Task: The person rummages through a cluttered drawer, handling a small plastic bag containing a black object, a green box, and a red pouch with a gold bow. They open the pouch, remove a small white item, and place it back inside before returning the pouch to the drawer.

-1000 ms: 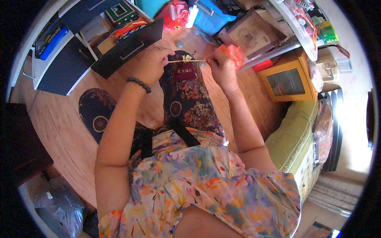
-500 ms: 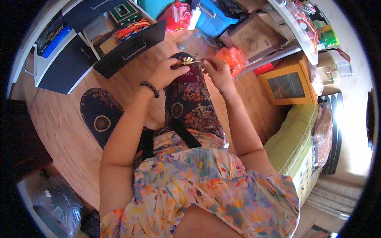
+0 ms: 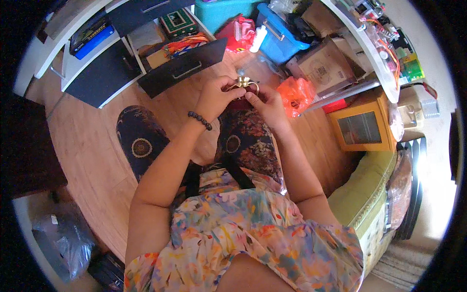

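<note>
Above my right knee, my left hand point(image 3: 221, 96) pinches a shiny gold-coloured bangle point(image 3: 243, 81) with thumb and fingers. My right hand point(image 3: 266, 101) has closed on the other side of its curved band, thumb near the left thumb. A raised gold ornament stands up between the two hands. Just under the fingers a dark red pouch point(image 3: 237, 105) rests on my patterned trouser leg, partly covered by the hands. A dark beaded bracelet point(image 3: 200, 120) circles my left wrist.
Ahead, a black-fronted drawer point(image 3: 182, 68) is pulled out with cloth and boxes inside. Beyond my hands are a white bottle point(image 3: 259, 39), a blue bin point(image 3: 279, 36) and an orange-red plastic bag point(image 3: 296, 95). A wooden cabinet point(image 3: 360, 127) and green sofa point(image 3: 362, 190) stand at right.
The view has shifted, so the scene sits further right and lower. My hands have come closer together. The bangle's band now shows as a rounded loop toward my right hand.
</note>
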### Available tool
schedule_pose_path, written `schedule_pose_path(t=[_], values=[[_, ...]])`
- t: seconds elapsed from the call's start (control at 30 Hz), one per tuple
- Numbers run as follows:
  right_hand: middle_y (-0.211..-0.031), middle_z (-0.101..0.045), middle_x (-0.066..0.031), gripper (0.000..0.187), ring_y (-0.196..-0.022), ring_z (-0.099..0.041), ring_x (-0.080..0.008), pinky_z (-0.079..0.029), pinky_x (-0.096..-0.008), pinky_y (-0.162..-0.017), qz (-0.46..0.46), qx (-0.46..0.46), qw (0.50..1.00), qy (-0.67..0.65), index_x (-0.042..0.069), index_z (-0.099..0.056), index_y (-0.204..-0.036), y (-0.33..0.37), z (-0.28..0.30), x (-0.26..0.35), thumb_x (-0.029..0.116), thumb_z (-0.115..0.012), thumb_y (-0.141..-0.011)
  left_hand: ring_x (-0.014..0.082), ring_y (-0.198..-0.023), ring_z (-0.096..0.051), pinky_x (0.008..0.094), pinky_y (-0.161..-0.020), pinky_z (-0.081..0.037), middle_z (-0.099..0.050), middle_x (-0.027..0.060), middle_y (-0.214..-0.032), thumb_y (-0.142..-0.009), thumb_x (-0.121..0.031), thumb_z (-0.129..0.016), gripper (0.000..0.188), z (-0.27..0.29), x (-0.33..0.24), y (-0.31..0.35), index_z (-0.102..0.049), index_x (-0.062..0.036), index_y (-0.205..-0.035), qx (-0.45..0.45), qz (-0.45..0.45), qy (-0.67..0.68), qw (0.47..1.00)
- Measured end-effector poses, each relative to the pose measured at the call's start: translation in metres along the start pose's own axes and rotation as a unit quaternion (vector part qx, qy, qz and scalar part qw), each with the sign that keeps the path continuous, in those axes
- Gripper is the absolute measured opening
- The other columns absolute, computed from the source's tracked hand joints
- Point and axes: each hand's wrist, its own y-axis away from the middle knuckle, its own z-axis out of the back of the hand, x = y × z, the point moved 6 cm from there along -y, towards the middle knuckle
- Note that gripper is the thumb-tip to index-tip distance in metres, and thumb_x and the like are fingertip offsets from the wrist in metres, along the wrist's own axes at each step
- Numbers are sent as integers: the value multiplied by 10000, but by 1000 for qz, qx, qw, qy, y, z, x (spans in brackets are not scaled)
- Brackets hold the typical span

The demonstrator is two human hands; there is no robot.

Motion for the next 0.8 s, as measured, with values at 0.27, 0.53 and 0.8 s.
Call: schedule_pose_path(t=[0.27,0.53,0.8], values=[[-876,-632,-29,166,-790,-564,-93,-464,-246,-713,-39,20,999,5,-12,-614,-971,-17,-25,11,53,-603,-818,83,-683,-549,231,-620,-445,-609,12,-740,-805,-163,-645,192,35,-14,9,-612,4,-895,-51,-4,-143,988],[-965,-598,-44,320,-865,-577,-119,-483,-244,-760,-44,114,991,-61,-12,-518,-1094,-79,-85,17,-1,-621,-791,99,-722,-560,230,-668,-460,-618,34,-802,-823,-201,-638,232,97,14,-17,-620,3,-931,-73,23,32,997],[-942,-596,-49,315,-852,-588,-129,-481,-244,-747,14,123,990,65,11,-542,-1095,-223,-116,0,28,-607,-787,120,-829,-587,235,-719,-457,-627,31,-928,-825,-176,-633,262,211,28,-65,-594,0,-1015,-253,70,224,939]])
